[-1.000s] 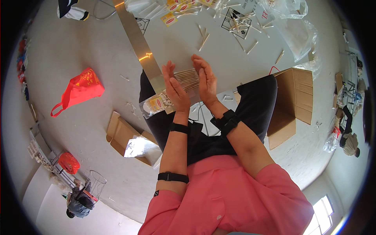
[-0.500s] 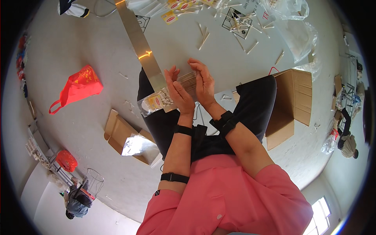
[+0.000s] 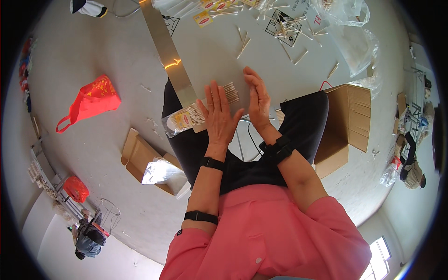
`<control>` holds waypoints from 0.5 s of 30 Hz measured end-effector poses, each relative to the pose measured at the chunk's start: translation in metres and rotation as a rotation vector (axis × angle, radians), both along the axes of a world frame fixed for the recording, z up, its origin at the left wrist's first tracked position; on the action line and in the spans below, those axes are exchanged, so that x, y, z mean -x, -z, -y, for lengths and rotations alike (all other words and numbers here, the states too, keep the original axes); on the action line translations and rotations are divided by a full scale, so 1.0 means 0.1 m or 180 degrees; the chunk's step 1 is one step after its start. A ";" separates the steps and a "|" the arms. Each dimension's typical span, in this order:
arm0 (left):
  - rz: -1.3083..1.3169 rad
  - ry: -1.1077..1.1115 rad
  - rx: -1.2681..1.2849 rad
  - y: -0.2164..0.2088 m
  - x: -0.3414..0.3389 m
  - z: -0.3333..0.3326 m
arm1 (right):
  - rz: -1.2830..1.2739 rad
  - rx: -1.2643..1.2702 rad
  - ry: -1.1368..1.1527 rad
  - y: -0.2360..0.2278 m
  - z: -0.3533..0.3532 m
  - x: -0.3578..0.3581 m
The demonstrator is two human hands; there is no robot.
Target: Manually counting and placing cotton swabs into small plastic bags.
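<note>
Stretched out flat, my left hand (image 3: 219, 119) lies over a bundle of cotton swabs (image 3: 231, 92) at the table's near edge. The swab tips show beyond its fingers on the right. To its left is a clear plastic bag (image 3: 173, 127) filled with swabs, a yellow label (image 3: 183, 120) inside. How far the bag reaches under my palm is hidden. My right hand (image 3: 259, 100) is raised on edge to the right of the bundle, apart from it, fingers extended and holding nothing.
Loose cotton swabs (image 3: 287, 31) and clear bags (image 3: 357, 49) lie on the grey table (image 3: 270, 74). A metal strip (image 3: 169, 53) runs along its left edge. Cardboard boxes (image 3: 333, 154) stand beside my legs. A red bag (image 3: 97, 99) rests on the floor; other people work farther off.
My hands have moved apart: the right shifted rightward off the swab ends, and the left flattened and spread over the bundle. The bagged swabs stay nearly in place.
</note>
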State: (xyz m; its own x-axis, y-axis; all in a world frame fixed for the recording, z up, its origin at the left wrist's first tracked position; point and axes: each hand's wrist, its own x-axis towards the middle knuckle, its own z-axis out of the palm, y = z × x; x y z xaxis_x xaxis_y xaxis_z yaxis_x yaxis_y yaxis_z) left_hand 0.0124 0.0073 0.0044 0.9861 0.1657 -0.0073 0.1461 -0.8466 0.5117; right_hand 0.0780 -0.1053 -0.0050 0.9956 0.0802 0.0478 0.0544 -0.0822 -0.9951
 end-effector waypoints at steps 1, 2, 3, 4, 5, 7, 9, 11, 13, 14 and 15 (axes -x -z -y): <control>-0.0154 0.0180 -0.0182 0.01 -0.01 0.01 | 0.0003 0.0014 -0.0026 0.00 0.00 0.01; -0.0309 0.0361 -0.0364 0.02 -0.02 0.01 | 0.0006 0.0027 -0.0051 0.00 0.00 0.01; -0.0310 0.0362 -0.0361 0.02 -0.02 0.00 | 0.0005 0.0030 -0.0050 0.01 0.00 0.02; -0.0354 0.0425 -0.0440 0.03 -0.03 -0.01 | 0.0033 -0.0009 -0.0046 0.02 -0.01 0.01; -0.0397 0.0487 -0.0521 0.03 -0.03 -0.02 | 0.0062 -0.0050 -0.0042 0.02 -0.02 0.01; -0.0356 0.0518 -0.0521 0.03 -0.04 -0.02 | 0.0074 0.0046 -0.0094 0.00 -0.01 0.01; -0.0312 0.0555 -0.0518 0.02 -0.03 -0.03 | 0.0088 0.0144 -0.0140 -0.01 -0.01 0.03; -0.0412 0.0581 -0.0422 -0.02 0.00 -0.03 | 0.0036 0.0193 -0.0151 -0.02 -0.03 0.07; -0.0454 0.0589 -0.0492 -0.08 -0.09 -0.05 | 0.0022 0.0176 -0.0167 -0.05 -0.04 0.06; -0.0489 0.0600 -0.0562 -0.10 -0.12 -0.06 | 0.0014 0.0160 -0.0180 -0.06 -0.04 0.06; -0.0477 0.0597 -0.0561 -0.10 -0.13 -0.05 | 0.0025 0.0162 -0.0181 -0.05 -0.03 0.05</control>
State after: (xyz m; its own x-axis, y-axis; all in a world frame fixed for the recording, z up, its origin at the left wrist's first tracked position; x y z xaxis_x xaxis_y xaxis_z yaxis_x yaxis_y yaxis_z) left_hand 0.0252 0.0126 0.0145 0.9898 -0.0077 -0.1425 0.0415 -0.9399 0.3389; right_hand 0.0729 -0.1024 0.0001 0.9890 0.1392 0.0501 0.0683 -0.1293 -0.9892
